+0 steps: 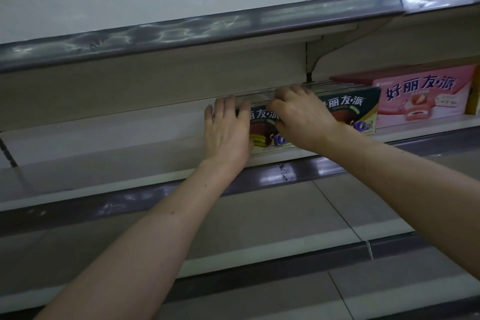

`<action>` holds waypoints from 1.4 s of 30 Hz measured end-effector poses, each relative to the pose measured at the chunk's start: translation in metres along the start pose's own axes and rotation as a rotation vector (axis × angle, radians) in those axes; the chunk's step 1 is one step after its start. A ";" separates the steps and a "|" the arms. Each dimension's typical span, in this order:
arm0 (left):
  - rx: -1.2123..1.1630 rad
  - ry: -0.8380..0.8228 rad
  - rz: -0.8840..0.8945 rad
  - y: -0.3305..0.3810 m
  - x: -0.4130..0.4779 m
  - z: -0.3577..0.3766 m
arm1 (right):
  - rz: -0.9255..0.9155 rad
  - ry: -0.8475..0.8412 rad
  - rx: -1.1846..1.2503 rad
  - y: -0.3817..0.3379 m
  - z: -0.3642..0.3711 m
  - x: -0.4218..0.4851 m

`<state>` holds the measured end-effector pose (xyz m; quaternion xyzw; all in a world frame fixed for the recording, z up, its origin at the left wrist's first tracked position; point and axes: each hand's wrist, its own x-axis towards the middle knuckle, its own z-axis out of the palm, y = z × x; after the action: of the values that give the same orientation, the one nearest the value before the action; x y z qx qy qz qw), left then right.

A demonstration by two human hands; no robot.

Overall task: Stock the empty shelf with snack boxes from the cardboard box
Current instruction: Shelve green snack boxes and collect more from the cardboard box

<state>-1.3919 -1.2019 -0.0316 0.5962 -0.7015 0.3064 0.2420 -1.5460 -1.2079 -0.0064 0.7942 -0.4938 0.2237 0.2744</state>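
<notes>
A dark green snack box (pixel 262 122) is being pressed on its front by the left hand (pixel 227 132), its fingers (pixel 230 105) straight and close together. The box's top edge is being gripped by the right hand (pixel 301 117), fingers curled. The box is standing on the shelf (pixel 104 143), just beside a second green box (pixel 362 109) and a pink snack box (pixel 426 96).

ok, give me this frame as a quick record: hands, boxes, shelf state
left hand: flat on the front of the nearer dark box, fingers straight
right hand: fingers curled over what seems to be the same box's top edge
second dark box: right of the nearer one, set further back
pink box: right of both dark boxes, upright
shelf: boxes only on its right part
cardboard box: not in view
</notes>
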 end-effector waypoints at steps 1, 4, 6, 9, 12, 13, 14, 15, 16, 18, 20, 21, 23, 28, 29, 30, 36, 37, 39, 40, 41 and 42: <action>-0.021 -0.002 0.018 0.003 -0.004 -0.003 | 0.001 -0.040 0.000 -0.004 -0.003 -0.003; -0.109 -0.097 0.031 0.011 -0.012 -0.008 | 0.017 -0.151 0.006 -0.016 -0.013 -0.013; -0.189 -0.115 0.043 0.015 -0.015 -0.009 | 0.040 -0.182 -0.003 -0.021 -0.019 -0.022; -0.283 -0.117 0.098 0.020 -0.020 -0.014 | 0.131 -0.227 -0.037 -0.027 -0.031 -0.036; -0.374 -0.155 0.182 0.026 -0.029 -0.022 | 0.259 -0.281 -0.068 -0.036 -0.045 -0.057; -0.399 -0.165 0.217 0.028 -0.034 -0.025 | 0.300 -0.292 -0.080 -0.040 -0.049 -0.067; -0.430 -0.172 0.253 0.031 -0.040 -0.027 | 0.344 -0.304 -0.093 -0.044 -0.052 -0.078; -0.463 -0.182 0.285 0.034 -0.047 -0.030 | 0.391 -0.322 -0.106 -0.048 -0.055 -0.090; -0.491 -0.201 0.322 0.037 -0.055 -0.033 | 0.443 -0.350 -0.116 -0.054 -0.057 -0.102; -0.514 -0.285 0.415 0.046 -0.076 -0.038 | 0.541 -0.442 -0.141 -0.067 -0.061 -0.129; -0.538 -0.396 0.518 0.058 -0.101 -0.040 | 0.632 -0.531 -0.153 -0.083 -0.068 -0.161; -0.560 -0.443 0.562 0.065 -0.115 -0.040 | 0.673 -0.568 -0.160 -0.091 -0.073 -0.178; -0.613 -0.503 0.639 0.080 -0.141 -0.043 | 0.751 -0.652 -0.168 -0.106 -0.084 -0.211; -0.647 -0.575 0.833 0.117 -0.202 -0.070 | 0.975 -0.872 -0.160 -0.132 -0.114 -0.287; -0.649 -0.573 0.872 0.125 -0.213 -0.077 | 1.017 -0.878 -0.156 -0.137 -0.121 -0.302; -0.655 -0.583 0.911 0.133 -0.226 -0.084 | 1.059 -0.873 -0.145 -0.143 -0.129 -0.318; -0.659 -0.645 1.137 0.184 -0.308 -0.132 | 1.265 -0.892 -0.075 -0.176 -0.172 -0.411; -0.664 -0.657 1.167 0.193 -0.322 -0.141 | 1.300 -0.898 -0.054 -0.181 -0.179 -0.426; -0.676 -0.681 1.242 0.211 -0.350 -0.155 | 1.369 -0.900 -0.019 -0.190 -0.194 -0.457; -0.675 -0.690 1.282 0.220 -0.364 -0.162 | 1.404 -0.895 -0.005 -0.194 -0.201 -0.473; -0.671 -0.697 1.318 0.229 -0.378 -0.169 | 1.439 -0.890 0.012 -0.197 -0.208 -0.490; -0.671 -0.710 1.348 0.238 -0.391 -0.176 | 1.475 -0.884 0.034 -0.200 -0.216 -0.507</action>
<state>-1.5635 -0.7819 -0.2189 0.0058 -0.9969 -0.0457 -0.0642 -1.5914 -0.6584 -0.2052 0.2887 -0.9418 0.0226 -0.1707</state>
